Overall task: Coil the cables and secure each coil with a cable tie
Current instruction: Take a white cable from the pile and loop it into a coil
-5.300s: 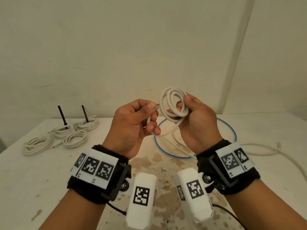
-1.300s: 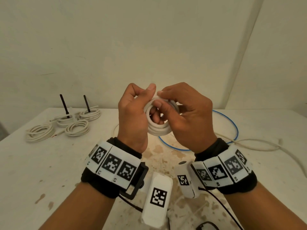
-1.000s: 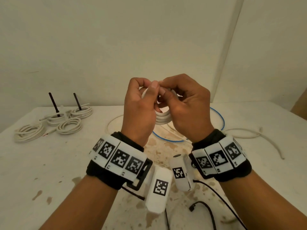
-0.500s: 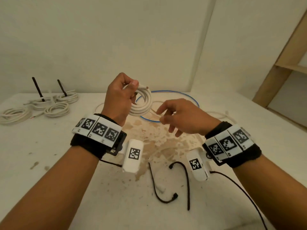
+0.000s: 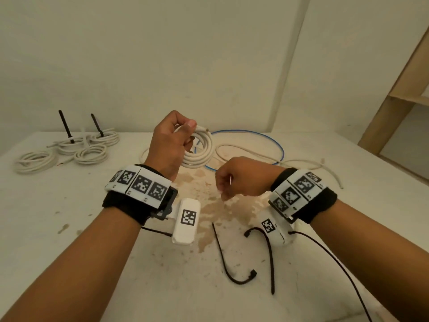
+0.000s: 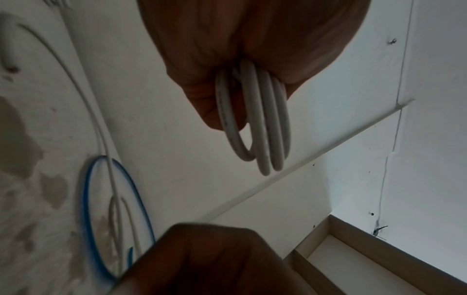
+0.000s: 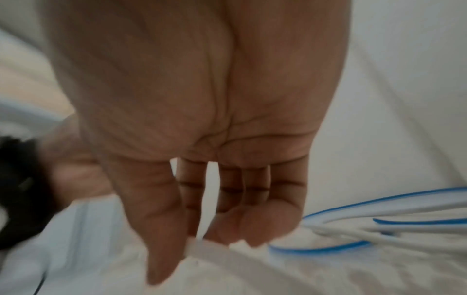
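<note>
Gripping a small coil of white cable (image 5: 199, 148), the left hand (image 5: 169, 145) holds it raised above the middle of the tabletop (image 5: 69, 228), thumb and fingers pinched on the top of the loops, with the cut end of the cable poking out past the thumb. From the left wrist view the loops hang side by side below the curled fingers (image 6: 202, 95). The right hand (image 5: 241, 180) hovers lower, over the brown-stained patch of the tabletop, fingers loosely bent and pointing down; it grasps nothing, and in the blurred right wrist view its fingertips (image 7: 161, 259) are close to a white strand, though I cannot tell if they touch it.

Two black cable ties (image 5: 232, 263) lie loose on the tabletop toward the near edge, just in front of the right wrist, one curved into a hook, the other bent over at its head. Behind the hands, a blue cable (image 5: 276, 142) lies in a wide loop toward the far edge, and a long white cable (image 5: 308, 162) runs through it and trails off toward the right edge. At the far left corner lie four finished white coils (image 5: 69, 149), two of them with a black tie standing upright.
</note>
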